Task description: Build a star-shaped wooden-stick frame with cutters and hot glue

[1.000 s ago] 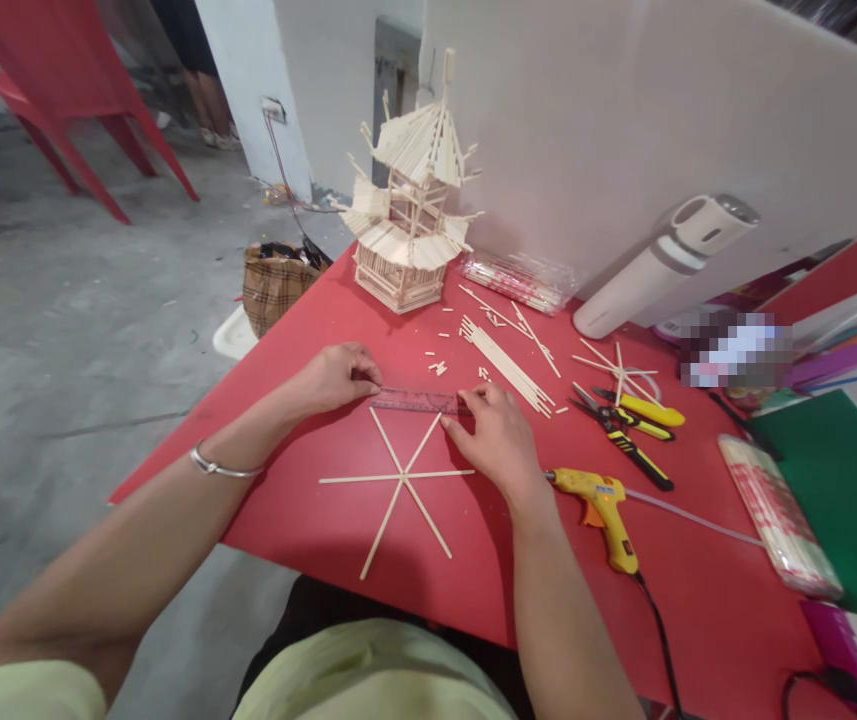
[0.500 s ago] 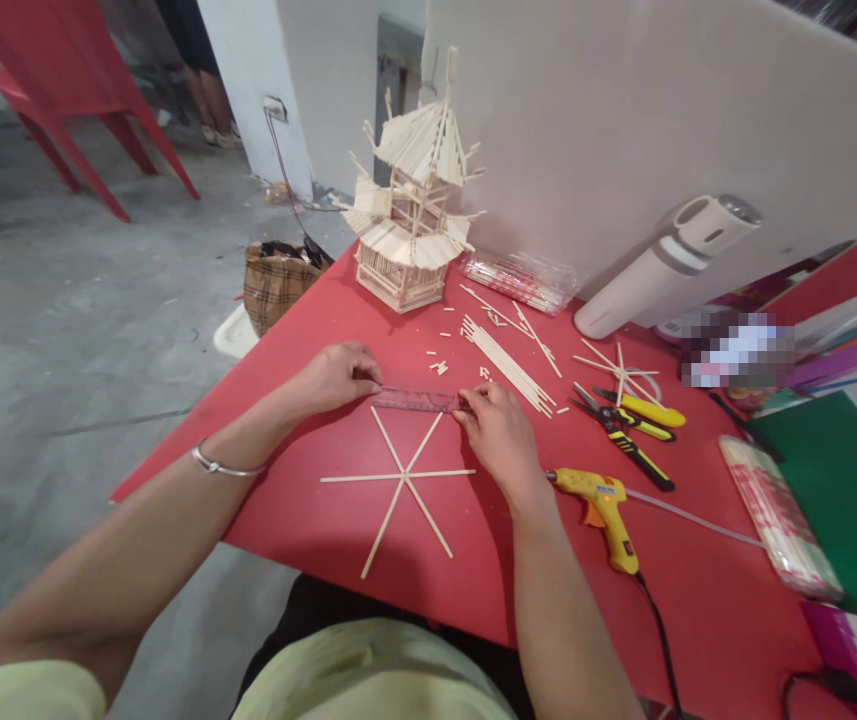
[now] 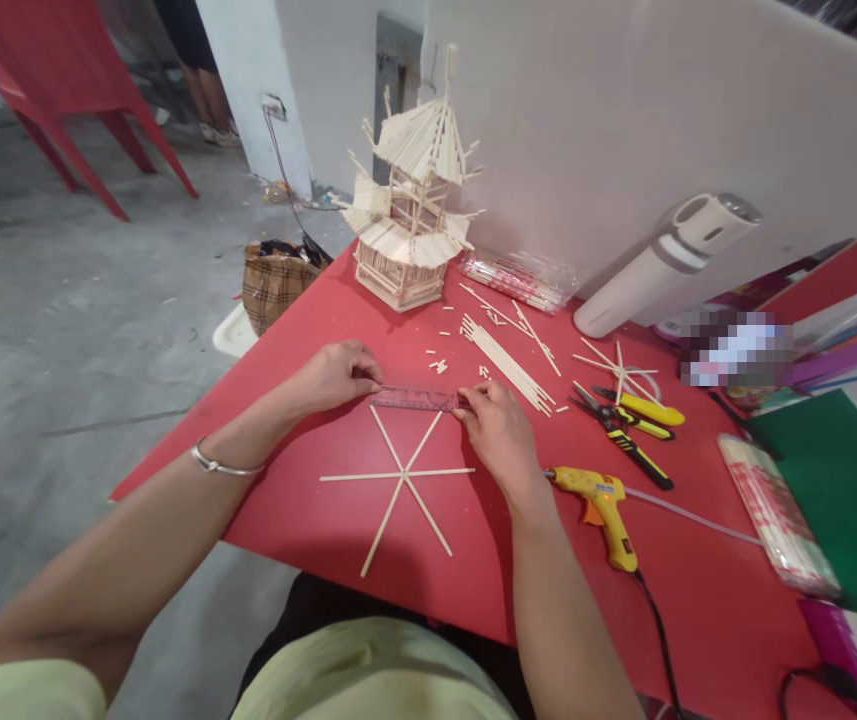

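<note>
A clear ruler (image 3: 419,399) is stretched between my two hands, just beyond the far tips of a six-armed star of thin wooden sticks (image 3: 404,473) on the red table. My left hand (image 3: 342,375) pinches the ruler's left end between thumb and fingers. At its right end, my right hand (image 3: 498,425) grips it the same way. Loose long sticks (image 3: 510,365) lie just past my right hand, with several short cut pieces (image 3: 439,366) beyond the ruler.
A stick-built pagoda (image 3: 413,200) stands at the back. To the right are a yellow glue gun (image 3: 599,500), pliers (image 3: 627,435), a smaller stick star (image 3: 619,372) and a packet of sticks (image 3: 777,515). A pale thermos (image 3: 660,270) leans against the wall.
</note>
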`<action>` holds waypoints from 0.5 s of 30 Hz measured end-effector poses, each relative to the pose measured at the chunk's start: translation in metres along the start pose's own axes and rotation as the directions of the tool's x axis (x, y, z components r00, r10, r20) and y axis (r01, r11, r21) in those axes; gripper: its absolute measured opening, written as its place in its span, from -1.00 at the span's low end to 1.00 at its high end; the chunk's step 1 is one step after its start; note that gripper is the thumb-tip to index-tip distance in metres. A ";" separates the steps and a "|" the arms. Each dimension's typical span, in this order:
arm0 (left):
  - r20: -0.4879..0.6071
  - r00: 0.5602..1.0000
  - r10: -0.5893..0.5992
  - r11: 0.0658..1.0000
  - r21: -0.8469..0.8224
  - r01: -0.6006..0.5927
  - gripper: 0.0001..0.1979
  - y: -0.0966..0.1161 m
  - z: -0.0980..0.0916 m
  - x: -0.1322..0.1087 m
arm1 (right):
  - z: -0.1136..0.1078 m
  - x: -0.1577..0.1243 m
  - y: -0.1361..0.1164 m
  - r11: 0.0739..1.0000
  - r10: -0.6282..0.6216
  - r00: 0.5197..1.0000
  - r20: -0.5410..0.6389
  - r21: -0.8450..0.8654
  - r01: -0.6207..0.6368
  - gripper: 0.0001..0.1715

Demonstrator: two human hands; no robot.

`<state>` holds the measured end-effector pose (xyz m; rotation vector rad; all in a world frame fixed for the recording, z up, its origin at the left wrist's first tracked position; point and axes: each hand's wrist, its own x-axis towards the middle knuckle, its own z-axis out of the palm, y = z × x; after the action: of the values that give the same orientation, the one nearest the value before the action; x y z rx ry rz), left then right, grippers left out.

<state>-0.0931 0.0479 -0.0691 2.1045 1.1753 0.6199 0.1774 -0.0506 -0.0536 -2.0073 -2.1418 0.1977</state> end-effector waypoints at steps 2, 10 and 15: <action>0.005 1.000 -0.004 1.000 -0.002 0.004 -0.83 0.001 0.000 0.000 | 0.000 0.000 0.000 1.000 -0.002 1.000 -0.005 0.003 0.002 -0.71; 0.009 1.000 -0.003 1.000 -0.012 0.003 -0.85 0.001 -0.001 0.000 | 0.003 0.001 0.002 1.000 -0.017 1.000 -0.013 -0.016 0.017 -0.71; 0.010 1.000 -0.014 1.000 -0.012 0.014 -0.85 0.000 -0.001 0.001 | 0.003 0.000 0.002 1.000 -0.011 1.000 -0.015 -0.023 0.010 -0.71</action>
<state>-0.0932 0.0487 -0.0685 2.0859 1.1768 0.6080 0.1788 -0.0502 -0.0566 -2.0028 -2.1544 0.1563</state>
